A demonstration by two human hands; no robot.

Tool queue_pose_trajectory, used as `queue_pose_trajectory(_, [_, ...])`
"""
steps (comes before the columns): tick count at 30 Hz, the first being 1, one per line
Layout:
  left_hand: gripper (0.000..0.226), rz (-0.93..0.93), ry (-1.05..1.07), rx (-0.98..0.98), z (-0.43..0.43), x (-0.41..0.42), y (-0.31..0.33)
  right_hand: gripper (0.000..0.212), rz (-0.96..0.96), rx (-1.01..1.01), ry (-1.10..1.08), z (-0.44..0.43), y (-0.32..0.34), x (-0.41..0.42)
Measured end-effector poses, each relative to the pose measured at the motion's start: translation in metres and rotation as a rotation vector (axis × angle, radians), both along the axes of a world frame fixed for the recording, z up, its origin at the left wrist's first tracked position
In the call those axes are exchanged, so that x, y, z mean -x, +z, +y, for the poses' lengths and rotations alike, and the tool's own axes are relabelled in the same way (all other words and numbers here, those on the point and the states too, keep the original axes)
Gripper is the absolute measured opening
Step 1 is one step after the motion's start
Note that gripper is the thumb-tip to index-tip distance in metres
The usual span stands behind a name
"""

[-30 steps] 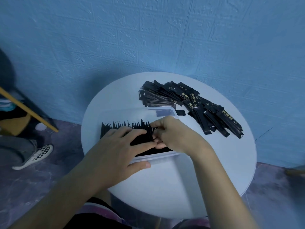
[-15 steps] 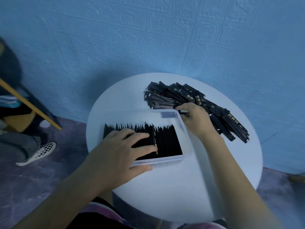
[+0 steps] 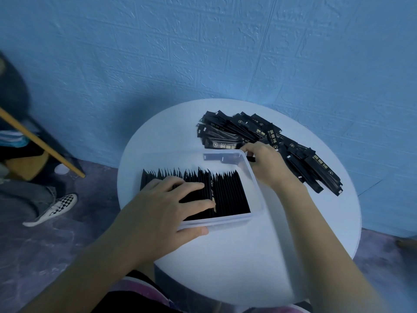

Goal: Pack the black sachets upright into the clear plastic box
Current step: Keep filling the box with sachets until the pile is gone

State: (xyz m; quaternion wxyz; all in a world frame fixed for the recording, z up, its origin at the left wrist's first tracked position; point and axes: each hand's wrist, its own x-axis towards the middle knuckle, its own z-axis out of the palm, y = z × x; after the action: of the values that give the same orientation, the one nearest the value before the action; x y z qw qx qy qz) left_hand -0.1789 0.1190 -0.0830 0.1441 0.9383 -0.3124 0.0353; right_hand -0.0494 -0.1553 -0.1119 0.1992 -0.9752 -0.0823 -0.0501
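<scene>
One box (image 3: pixel 252 177) holds dozens of upright sachets (image 3: pixel 228 193); left hand (image 3: pixel 167 206) lies flat, fingers spread, on them; right hand (image 3: pixel 264 163) pinches one sachet (image 3: pixel 251 158) at the far-edge pile (image 3: pixel 270 143).

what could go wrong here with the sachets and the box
1. The left hand presses the upright row of sachets in the clear box; if it lifts, the row may well lean into the gap at the right end.
2. The right hand is pinching at the loose pile; it could drag out extra overlapping sachets.

Both forearms are bare, and a pink-and-black striped garment (image 3: pixel 144 292) covers the lap below.
</scene>
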Motion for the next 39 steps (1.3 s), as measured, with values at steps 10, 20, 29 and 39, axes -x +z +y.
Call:
queue_pose_trajectory(10, [0.049, -0.238, -0.001, 0.003, -0.001, -0.001, -0.002, 0.021, 0.143, -0.118, 0.086, 0.016, 0.017, -0.009])
queue_pose_trajectory(20, [0.047, -0.174, 0.008, -0.072, -0.001, -0.004, -0.01, 0.008, 0.1, -0.034, -0.052, -0.001, 0.031, 0.004])
queue_pose_trajectory(29, [0.049, -0.126, 0.03, -0.062, -0.003, -0.005, -0.015, 0.023, -0.013, -0.39, 0.014, 0.04, 0.094, 0.073])
queue_pose_trajectory(39, [0.051, -0.152, 0.026, -0.055, 0.0, -0.002, -0.013, 0.021, 0.351, 0.076, -0.011, 0.084, 0.068, 0.099])
